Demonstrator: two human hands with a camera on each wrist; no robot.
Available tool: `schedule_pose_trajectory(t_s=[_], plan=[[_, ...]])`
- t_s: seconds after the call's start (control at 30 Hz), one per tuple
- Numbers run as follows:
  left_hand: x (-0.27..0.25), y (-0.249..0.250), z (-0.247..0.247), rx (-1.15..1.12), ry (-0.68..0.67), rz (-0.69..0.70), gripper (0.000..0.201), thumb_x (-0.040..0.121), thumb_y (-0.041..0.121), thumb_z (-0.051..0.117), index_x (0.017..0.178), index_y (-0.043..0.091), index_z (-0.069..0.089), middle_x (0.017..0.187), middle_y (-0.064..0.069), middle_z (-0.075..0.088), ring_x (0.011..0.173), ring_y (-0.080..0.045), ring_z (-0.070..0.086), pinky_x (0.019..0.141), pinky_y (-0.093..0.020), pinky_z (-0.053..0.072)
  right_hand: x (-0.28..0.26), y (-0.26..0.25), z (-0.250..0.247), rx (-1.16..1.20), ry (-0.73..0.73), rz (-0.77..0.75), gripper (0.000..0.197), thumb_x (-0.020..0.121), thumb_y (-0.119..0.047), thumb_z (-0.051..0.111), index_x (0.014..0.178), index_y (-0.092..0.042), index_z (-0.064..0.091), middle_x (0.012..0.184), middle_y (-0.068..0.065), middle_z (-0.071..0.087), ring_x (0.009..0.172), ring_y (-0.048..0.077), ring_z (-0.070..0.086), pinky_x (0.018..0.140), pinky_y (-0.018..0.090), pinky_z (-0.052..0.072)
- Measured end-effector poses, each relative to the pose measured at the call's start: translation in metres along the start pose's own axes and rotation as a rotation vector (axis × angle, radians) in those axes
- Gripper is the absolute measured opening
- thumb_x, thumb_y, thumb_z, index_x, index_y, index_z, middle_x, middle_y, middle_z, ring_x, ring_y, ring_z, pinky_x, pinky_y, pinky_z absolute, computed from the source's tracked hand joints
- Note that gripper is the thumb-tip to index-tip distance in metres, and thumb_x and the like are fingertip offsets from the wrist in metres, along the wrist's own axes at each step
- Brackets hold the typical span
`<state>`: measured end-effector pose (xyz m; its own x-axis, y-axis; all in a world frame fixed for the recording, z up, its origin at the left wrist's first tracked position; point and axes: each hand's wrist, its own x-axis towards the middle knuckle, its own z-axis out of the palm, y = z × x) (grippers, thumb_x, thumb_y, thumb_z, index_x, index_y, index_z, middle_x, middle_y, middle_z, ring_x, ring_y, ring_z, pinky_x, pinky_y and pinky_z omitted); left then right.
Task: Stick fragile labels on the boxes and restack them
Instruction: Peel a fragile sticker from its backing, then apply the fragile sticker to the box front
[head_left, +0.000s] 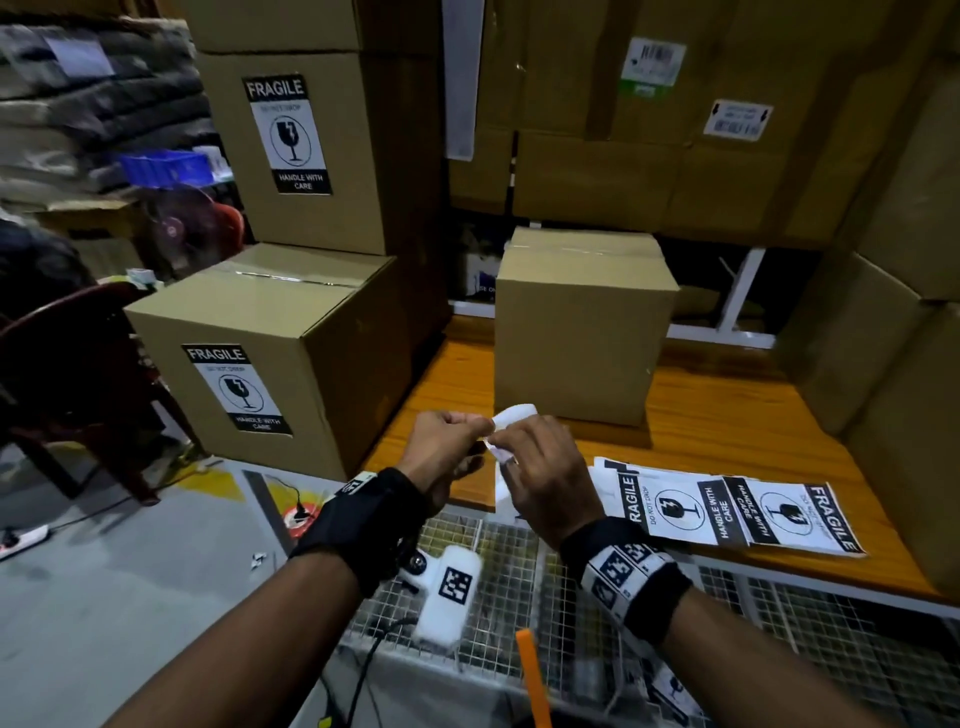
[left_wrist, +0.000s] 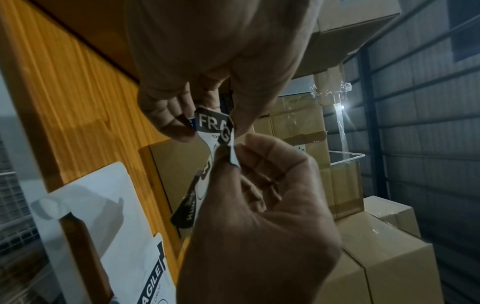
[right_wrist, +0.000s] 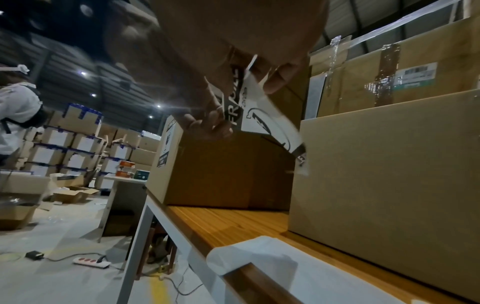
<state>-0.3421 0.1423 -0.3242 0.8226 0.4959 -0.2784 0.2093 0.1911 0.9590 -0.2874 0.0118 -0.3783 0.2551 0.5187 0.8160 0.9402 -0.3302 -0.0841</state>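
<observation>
Fingers of both hands, curled: pinching one fragile label (left_wrist: 207, 127) at its top edge, held in the air above the near edge of the wooden table (head_left: 727, 410). Left hand (head_left: 447, 452) nips a peeled corner between thumb and forefinger; right hand (head_left: 540, 467) grips the sheet beside it. Whether the part being separated is sticker or backing cannot be told for sure.

Unlabelled cardboard box (head_left: 576, 332): upright on the table just beyond the hands, taped shut, front face bare.

Spare fragile labels (head_left: 737, 512): a loose spread lying flat on the table to the right of the hands, printed side up, with white blank sheets (head_left: 504, 493) overlapping the table's near edge.

Labelled lower box (head_left: 270, 353): at the table's left end, fragile sticker on the face toward the viewer. Labelled upper box (head_left: 306, 150): stacked on it, sticker on the same side.

Large cartons (head_left: 649, 130): walling the far side of the table, carrying barcode stickers. More cartons (head_left: 893, 338): stacked along the right edge.

Wire-mesh surface (head_left: 509, 566): below the wrists, in front of the table. Orange strip (head_left: 535, 675): standing up from it. Dark red chair (head_left: 72, 364): on the floor at left. Power strip (head_left: 21, 540): on the floor, cable trailing. Second person (right_wrist: 18, 111): far left in the right wrist view, among distant box stacks.
</observation>
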Motion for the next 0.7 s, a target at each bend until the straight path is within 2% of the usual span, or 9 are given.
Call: schedule_pose_trajectory(t_s=[0.03,0.13,0.23,0.27,0.33,0.4,0.5,0.6,0.7], plan=[[-0.001,0.001,0.000,0.000,0.001,-0.006,0.004,0.093,0.007,0.065,0.091,0.004,0.065,0.093,-0.013,0.064,0.084,-0.023,0.057,0.068,-0.031,0.047,0.001,0.001,0.000,0.015,0.016,-0.004,0.017,0.088,-0.004,0.055,0.098,-0.005,0.069,0.090,0.012,0.064,0.082,0.030,0.057,0.067,0.042,0.048],[0.003,0.000,-0.002,-0.035,0.003,-0.062,0.013,0.089,0.011,0.071,0.099,0.004,0.072,0.114,-0.010,0.069,0.109,-0.026,0.058,0.076,-0.036,0.050,0.003,0.002,-0.002,0.037,0.037,-0.019,0.019,0.090,-0.002,0.054,0.098,-0.003,0.071,0.088,0.013,0.065,0.081,0.030,0.060,0.068,0.042,0.050],[0.004,0.001,-0.003,-0.132,-0.039,-0.164,0.024,0.082,0.018,0.077,0.105,0.013,0.071,0.126,-0.006,0.062,0.120,-0.026,0.055,0.072,-0.036,0.052,0.005,0.002,-0.005,0.037,0.048,-0.041,0.014,0.088,0.002,0.060,0.095,-0.002,0.071,0.086,0.013,0.065,0.078,0.030,0.060,0.068,0.042,0.050],[0.003,0.001,-0.003,-0.160,-0.055,-0.191,0.029,0.081,0.022,0.078,0.108,0.015,0.069,0.129,-0.004,0.058,0.121,-0.025,0.053,0.072,-0.036,0.052,0.006,0.003,-0.007,0.035,0.055,-0.045,0.014,0.087,0.003,0.061,0.094,-0.002,0.071,0.085,0.013,0.064,0.077,0.030,0.060,0.067,0.042,0.050],[0.001,0.004,-0.001,-0.220,-0.088,-0.209,0.021,0.084,0.023,0.075,0.103,0.019,0.069,0.128,0.000,0.055,0.122,-0.022,0.051,0.077,-0.039,0.049,0.010,0.003,-0.011,0.037,0.060,-0.055,0.013,0.087,0.003,0.062,0.094,-0.003,0.071,0.084,0.013,0.064,0.076,0.030,0.059,0.067,0.042,0.050],[0.002,0.006,0.003,-0.319,-0.123,-0.203,0.019,0.088,0.014,0.067,0.105,0.023,0.067,0.122,0.003,0.056,0.118,-0.020,0.049,0.086,-0.042,0.041,0.013,0.004,-0.014,0.051,0.069,-0.070,0.014,0.085,0.005,0.063,0.094,-0.004,0.071,0.084,0.012,0.063,0.075,0.030,0.059,0.067,0.041,0.049],[0.008,0.012,0.009,-0.455,-0.081,-0.144,0.057,0.086,-0.007,0.052,0.127,0.033,0.057,0.116,0.005,0.057,0.112,-0.018,0.047,0.095,-0.045,0.036,0.015,0.004,-0.015,0.087,0.076,-0.083,0.018,0.084,0.009,0.064,0.095,-0.005,0.069,0.084,0.012,0.062,0.075,0.031,0.058,0.067,0.041,0.048],[0.017,0.017,0.015,-0.592,-0.015,-0.089,0.060,0.084,-0.015,0.042,0.120,0.029,0.059,0.130,0.006,0.056,0.118,-0.021,0.048,0.091,-0.040,0.041,0.018,0.003,-0.013,0.101,0.068,-0.091,0.014,0.087,0.007,0.063,0.095,-0.003,0.070,0.084,0.013,0.063,0.075,0.031,0.057,0.066,0.041,0.048],[0.021,0.022,0.018,-0.633,-0.010,-0.052,0.051,0.087,-0.012,0.040,0.119,0.022,0.059,0.128,0.001,0.060,0.108,-0.022,0.054,0.084,-0.037,0.046,0.021,0.005,-0.012,0.137,0.073,-0.073,0.013,0.088,0.006,0.063,0.094,-0.002,0.071,0.086,0.013,0.065,0.074,0.032,0.059,0.065,0.044,0.049]])
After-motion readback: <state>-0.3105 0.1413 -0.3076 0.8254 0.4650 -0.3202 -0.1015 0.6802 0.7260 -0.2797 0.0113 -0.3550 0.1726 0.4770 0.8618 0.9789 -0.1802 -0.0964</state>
